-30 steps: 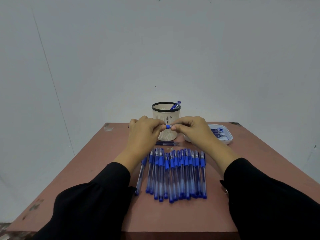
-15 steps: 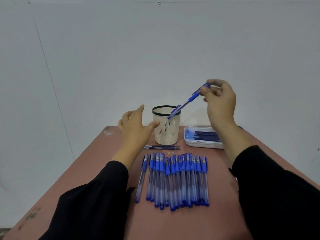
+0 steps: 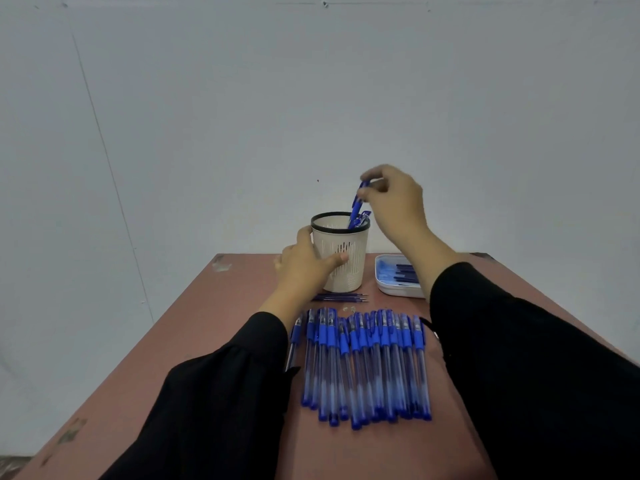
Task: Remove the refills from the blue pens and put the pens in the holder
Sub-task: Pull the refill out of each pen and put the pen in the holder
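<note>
1. Blue capped plastic pen (image 3: 356,202), pinched by right hand (image 3: 394,199), tilts into the cream slotted holder (image 3: 341,258).
2. Left hand (image 3: 304,265) grips the holder's side, near the reddish worktop's (image 3: 207,341) far edge.

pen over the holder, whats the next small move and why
Probably let go: the right hand pinches the pen by its top, its lower end already inside the holder, which the left hand steadies.

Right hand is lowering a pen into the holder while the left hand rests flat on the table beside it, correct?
Not quite. In the head view the left hand is not on the table: it grips the side of the holder. The right hand is indeed lowering a pen into it.
</note>
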`<state>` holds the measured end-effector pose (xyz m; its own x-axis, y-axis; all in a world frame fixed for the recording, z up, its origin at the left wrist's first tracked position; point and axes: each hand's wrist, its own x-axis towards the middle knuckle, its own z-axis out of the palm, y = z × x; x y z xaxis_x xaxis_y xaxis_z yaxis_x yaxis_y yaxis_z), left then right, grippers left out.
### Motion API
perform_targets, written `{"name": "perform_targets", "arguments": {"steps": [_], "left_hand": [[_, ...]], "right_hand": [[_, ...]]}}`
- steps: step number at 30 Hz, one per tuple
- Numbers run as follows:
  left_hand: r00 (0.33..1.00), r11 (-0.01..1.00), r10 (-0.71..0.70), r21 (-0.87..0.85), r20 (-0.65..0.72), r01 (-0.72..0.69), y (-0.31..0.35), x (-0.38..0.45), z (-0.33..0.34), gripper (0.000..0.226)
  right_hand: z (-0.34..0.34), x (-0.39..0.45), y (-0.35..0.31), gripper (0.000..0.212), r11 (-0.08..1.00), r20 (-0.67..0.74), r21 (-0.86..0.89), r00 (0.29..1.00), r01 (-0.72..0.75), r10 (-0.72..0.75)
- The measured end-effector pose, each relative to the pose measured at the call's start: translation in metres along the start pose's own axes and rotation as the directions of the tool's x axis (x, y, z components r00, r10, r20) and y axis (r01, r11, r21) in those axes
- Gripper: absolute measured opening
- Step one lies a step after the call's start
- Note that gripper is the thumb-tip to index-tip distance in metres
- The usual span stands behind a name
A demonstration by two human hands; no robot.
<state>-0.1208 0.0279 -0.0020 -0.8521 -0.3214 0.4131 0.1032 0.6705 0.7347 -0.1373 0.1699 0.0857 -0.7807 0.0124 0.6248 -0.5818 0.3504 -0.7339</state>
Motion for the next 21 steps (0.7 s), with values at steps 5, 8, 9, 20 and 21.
{"name": "perform_targets", "arguments": {"steps": [5, 8, 9, 20, 21], "left_hand": [[1.0, 1.0, 0.007, -0.024, 0.017, -0.007, -0.002, -0.001, -0.001, 0.074], [0.999, 0.998, 0.007, -0.061, 0.036, -0.005, -0.001, -0.004, -0.006, 0.073], [0.998, 0.997, 0.002, -0.074, 0.055, 0.002, -0.001, -0.005, -0.009, 0.073], [0.969, 0.994, -0.038, 0.11, 0.243, 0.011, 0.007, -0.033, -0.071, 0.012], [0.953, 0.987, -0.08, 0.158, 0.291, 0.034, 0.006, -0.037, -0.074, 0.016]], "right_hand": [[0.004, -0.012, 0.012, 0.014, 0.976, 0.149, -0.213, 0.989, 0.044, -0.012], [0.001, -0.019, 0.014, 0.031, 0.959, 0.172, -0.263, 0.983, 0.102, -0.057], [-0.002, -0.022, 0.013, 0.032, 0.955, 0.166, -0.268, 0.982, 0.129, -0.087], [-0.037, -0.077, 0.046, 0.018, 0.968, 0.361, -0.231, 0.933, 0.096, -0.007], [-0.037, -0.08, 0.048, 0.018, 0.968, 0.432, -0.239, 0.901, 0.074, 0.038]]}}
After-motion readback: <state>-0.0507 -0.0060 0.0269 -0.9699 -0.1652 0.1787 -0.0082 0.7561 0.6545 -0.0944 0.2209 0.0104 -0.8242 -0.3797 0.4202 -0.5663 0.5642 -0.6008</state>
